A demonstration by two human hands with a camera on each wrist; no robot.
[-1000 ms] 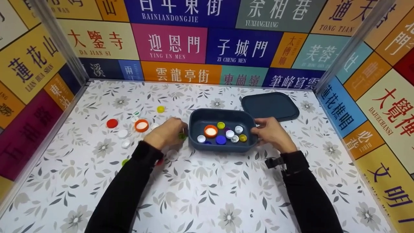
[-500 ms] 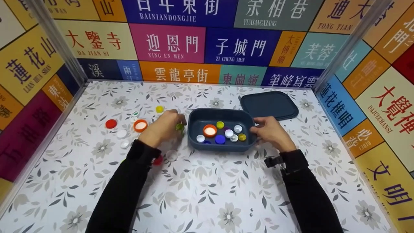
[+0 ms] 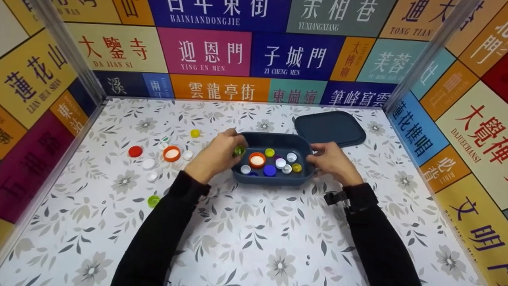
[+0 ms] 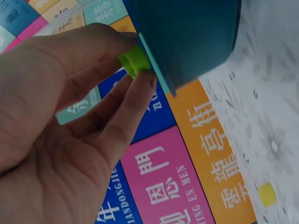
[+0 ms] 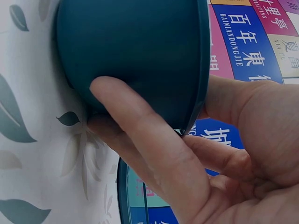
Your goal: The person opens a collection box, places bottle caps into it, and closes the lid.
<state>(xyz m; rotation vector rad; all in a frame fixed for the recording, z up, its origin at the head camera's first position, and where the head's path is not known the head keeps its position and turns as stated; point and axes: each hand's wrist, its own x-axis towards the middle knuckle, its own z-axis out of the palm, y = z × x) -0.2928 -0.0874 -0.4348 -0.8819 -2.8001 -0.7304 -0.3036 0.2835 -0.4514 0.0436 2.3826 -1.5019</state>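
Note:
My left hand (image 3: 217, 154) pinches a green bottle cap (image 3: 239, 150) between thumb and fingers, just over the left rim of a dark blue-grey plastic box (image 3: 274, 181). In the left wrist view the green cap (image 4: 135, 60) shows right at the box's rim. My right hand (image 3: 332, 163) grips the box's right end, with its thumb at the rim and fingers against the outer wall (image 5: 135, 51). Inside the box lie several caps, among them an orange-rimmed one (image 3: 257, 160), a blue one (image 3: 270, 171) and a white one (image 3: 280, 163).
Loose caps lie left of the box: a red one (image 3: 135, 151), an orange-rimmed one (image 3: 171, 153), a yellow one (image 3: 195, 133), a green one (image 3: 153, 201) and several white ones. Behind the box, at right, rests its dark lid (image 3: 330, 128). Printed panels (image 3: 210, 51) wall the table.
My left hand has picked the green cap up from the table and brought it right, over the box's left rim. The right hand stays on the box. My left forearm now covers the nearer red cap.

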